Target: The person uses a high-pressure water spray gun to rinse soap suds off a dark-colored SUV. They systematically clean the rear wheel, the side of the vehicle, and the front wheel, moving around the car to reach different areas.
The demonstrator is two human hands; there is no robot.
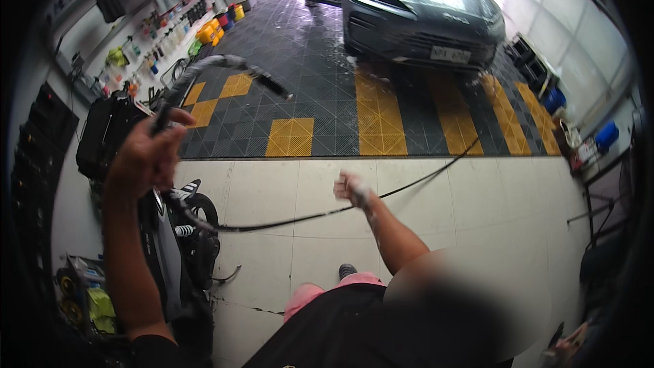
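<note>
My left hand (150, 148) is raised on the left, its fingers closed around a black hose (296, 221). Above the fist the hose arcs up and over to the right, ending in a straight dark piece (271, 83) with a small light tip that points down. From under the fist the line sags across and runs right toward the striped floor. My right hand (353, 187), blurred and partly covered in white foam, hovers at the middle with curled fingers. The hose passes behind its wrist; whether the fingers hold anything is unclear.
A dark wet car (424, 20) with foam near its wheel stands on black and yellow grid tiles (289, 135). A motorcycle (168, 245) is close on my left. Bottles (168, 43) line the left wall; a metal stand (595, 209) and containers (554, 99) are at right.
</note>
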